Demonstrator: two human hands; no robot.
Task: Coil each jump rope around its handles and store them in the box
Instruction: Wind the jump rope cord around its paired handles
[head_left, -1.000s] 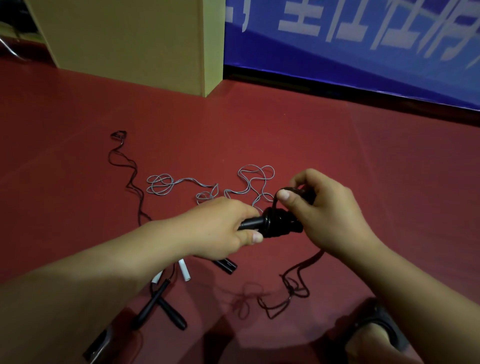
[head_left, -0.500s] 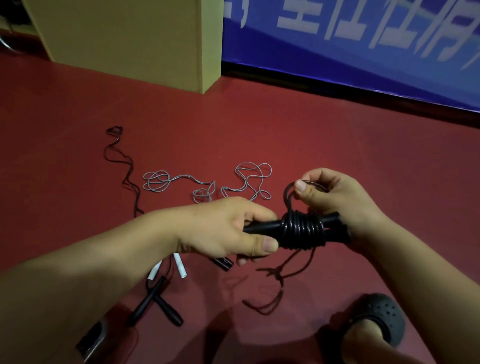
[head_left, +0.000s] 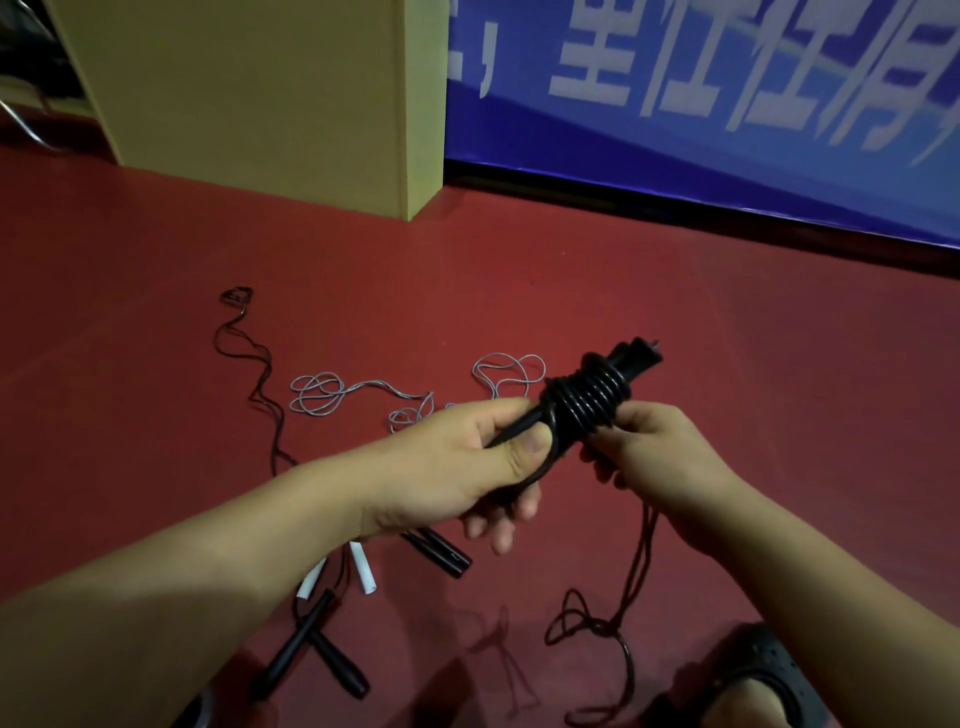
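Both my hands raised in front of me, close together.
My left hand (head_left: 457, 467) grips with thumb pressed forward; my right hand (head_left: 660, 457) pinches, fingers curled.

Red floor, tan block, blue banner

A dark red floor (head_left: 649, 291) is filling most of the view, smooth and matte, catching brighter light toward the middle and dimming toward the near edges. A tall tan block (head_left: 249, 93) is standing on it at the upper left, one corner facing the camera, its narrow right face looking paler than the wide one. A blue banner (head_left: 727, 119) with large pale characters is running along the back right, slanting downward to the right, a black strip (head_left: 675, 205) lining its lower edge where it is meeting the floor.
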